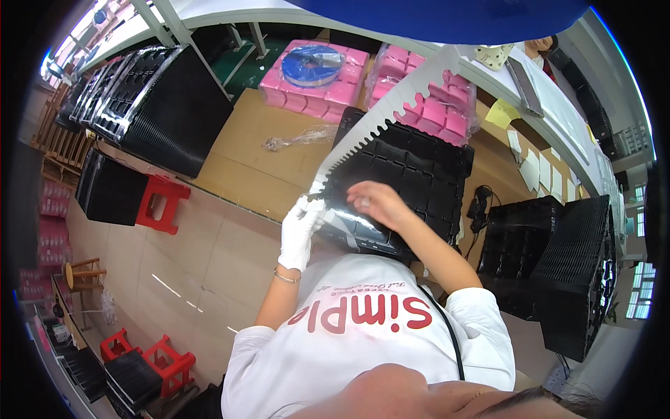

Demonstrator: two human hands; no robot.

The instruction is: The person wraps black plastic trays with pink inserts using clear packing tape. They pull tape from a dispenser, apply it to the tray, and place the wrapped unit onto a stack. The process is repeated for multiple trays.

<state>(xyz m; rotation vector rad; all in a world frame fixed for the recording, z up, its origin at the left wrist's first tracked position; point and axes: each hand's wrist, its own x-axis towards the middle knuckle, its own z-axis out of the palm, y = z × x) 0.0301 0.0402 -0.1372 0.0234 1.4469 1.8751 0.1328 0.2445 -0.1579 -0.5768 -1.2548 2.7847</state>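
Note:
My left hand (300, 234), in a white glove, is closed on the near end of a long, pale strip (380, 115) with a toothed edge. The strip slants up to the far right, its teeth growing larger with distance. My bare right hand (380, 204) hovers over the black plastic trays (412, 160), its fingers loosely curled and apart, with nothing visible in them. In front of my body, clear film (342, 225) glints along the trays' near edge. Exactly what lies between my gloved fingertips is too small to make out.
Pink foam-like blocks (314, 98) carry a blue roll (312, 66) beyond the cardboard (262, 160). Black tray stacks stand left (164, 105) and right (579, 258). A red stool (164, 202) is at left; a blue panel (447, 17) overhangs the top.

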